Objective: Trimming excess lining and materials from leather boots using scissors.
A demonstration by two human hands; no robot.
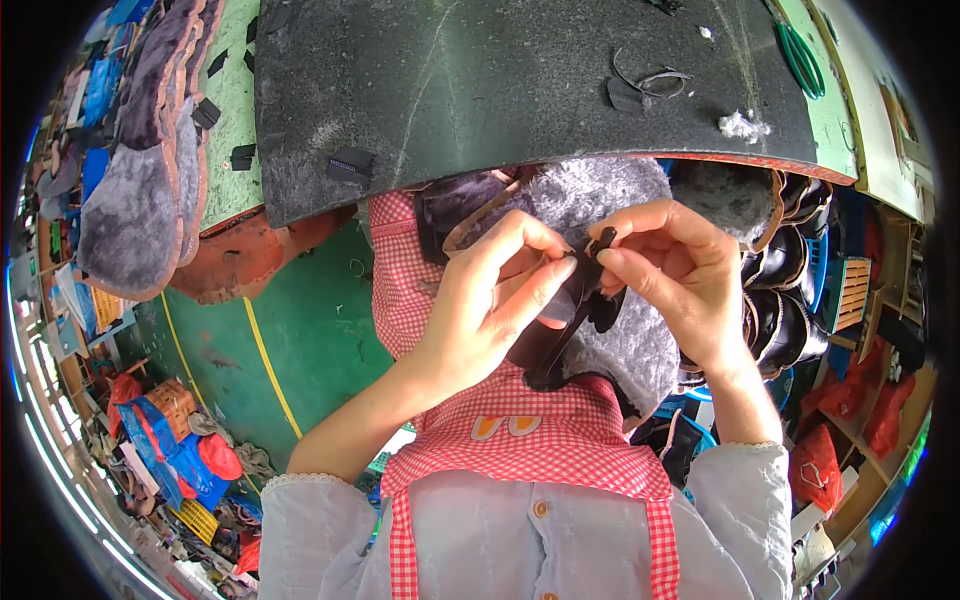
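My left hand (490,300) and my right hand (672,275) meet over my lap, fingertips pinching a small black strap piece (600,243). Below the fingers hangs a black shoe upper with grey fur lining (640,340), resting on my red checked apron (560,430). The left thumb and forefinger press the strap's left side; the right hand's fingertips grip its right end. Part of the black upper is hidden behind my left hand.
A dark felt-covered worktable (500,90) spans the top, carrying small black strap pieces (350,163), a white fluff tuft (742,126) and green scissors (800,60). Fur-lined insoles (140,190) pile at left. Black shoe uppers (790,290) stack at right. Green floor (300,340) lies below.
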